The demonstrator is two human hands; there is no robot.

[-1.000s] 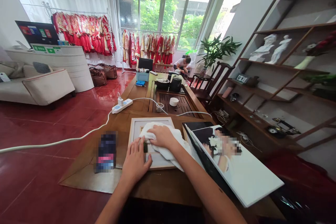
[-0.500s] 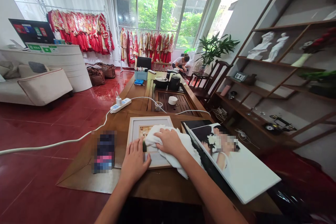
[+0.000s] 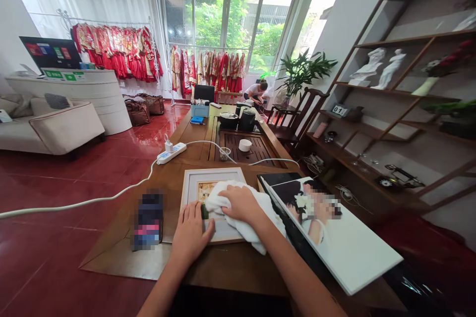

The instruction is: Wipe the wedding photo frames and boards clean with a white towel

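A picture frame [image 3: 191, 176] with a pale wooden border lies flat on the wooden table [image 3: 208, 267]. My left hand [image 3: 191, 230] rests on the frame's left side, fingers stretched out and holding nothing. Bunched under my right hand [image 3: 240, 203] is a white cloth [image 3: 256, 235], pressed onto the picture; its loose end trails over the frame's right and lower edges. The fingers of my right hand curl over the cloth. Part of the picture is hidden beneath cloth and hands.
Right of the frame lies a white photo album [image 3: 357, 252] on a dark one. A blurred phone-like object [image 3: 148, 220] lies left. Beyond are a power strip [image 3: 171, 152] with its cable, a tea tray [image 3: 256, 148] and a white cup [image 3: 244, 145]. A person [image 3: 256, 91] crouches far back.
The view has tilted slightly upward, so things sit a little lower. Both hands stay nearly in place, the right one still on the cloth over the picture.
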